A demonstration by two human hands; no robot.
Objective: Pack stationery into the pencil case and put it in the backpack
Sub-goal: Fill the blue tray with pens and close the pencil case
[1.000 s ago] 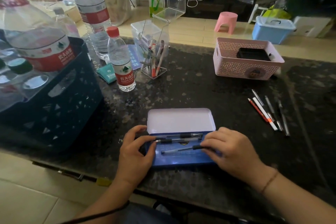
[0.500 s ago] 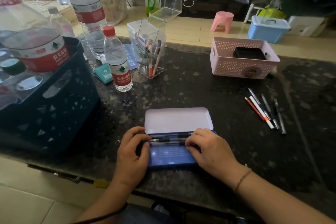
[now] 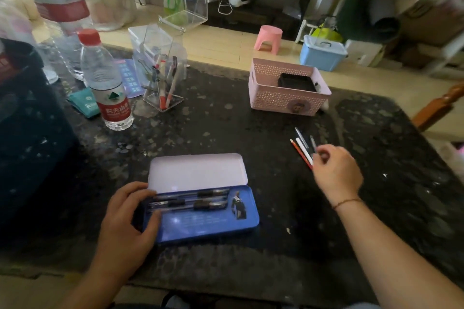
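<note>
Between the open pencil case (image 3: 200, 211) at 6 o'clock and the loose pens (image 3: 304, 148) at 3 o'clock, you have bare counter (image 3: 276, 183) with nothing standing on it. Your right hand (image 3: 336, 173) sits over the near ends of those pens; your left hand (image 3: 128, 218) covers the case's left end, so the case is open to reach from the right and from above. The raised lid (image 3: 197, 172) blocks the case's far side. At 1 o'clock the pink basket (image 3: 286, 101) stands well beyond the pens. From 9 to 11 o'clock a dark crate (image 3: 32, 145), a water bottle (image 3: 108, 88) and a clear pen holder (image 3: 160, 75) crowd the counter.
</note>
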